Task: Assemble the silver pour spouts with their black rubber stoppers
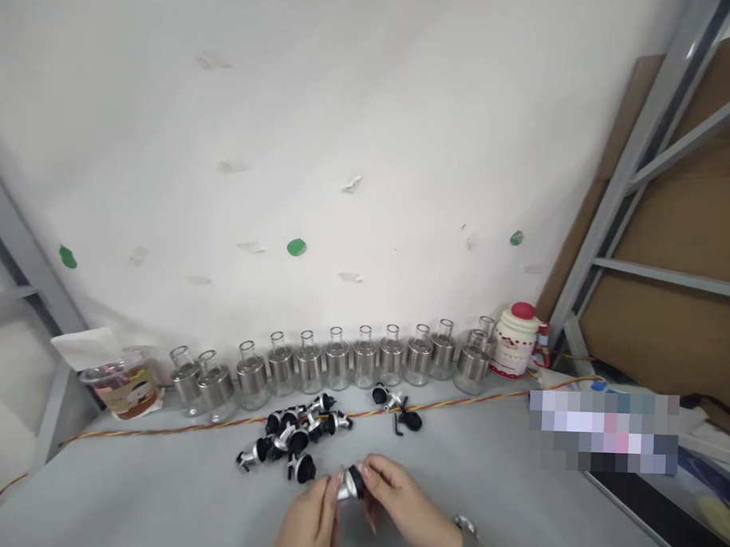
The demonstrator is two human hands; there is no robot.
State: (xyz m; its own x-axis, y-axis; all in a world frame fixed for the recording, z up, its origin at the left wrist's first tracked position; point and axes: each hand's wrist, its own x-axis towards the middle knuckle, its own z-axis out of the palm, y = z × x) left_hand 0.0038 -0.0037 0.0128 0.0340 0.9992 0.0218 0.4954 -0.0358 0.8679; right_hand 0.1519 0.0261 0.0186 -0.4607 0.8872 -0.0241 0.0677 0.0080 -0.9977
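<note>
My left hand and my right hand meet near the front of the grey table. Between their fingertips is a bottle pourer with a silver body and a black rubber end. The left fingers pinch its silver side, and the right fingers grip the black end. Just beyond lies a heap of similar pourers in silver and black. A little to the right are another pourer and a loose black part. My fingers hide some of the held pourer.
A row of glass bottles with steel bands stands along the white wall. A red-and-yellow twisted wire crosses the table. A white jar with a red lid is at right, and a plastic tub at left.
</note>
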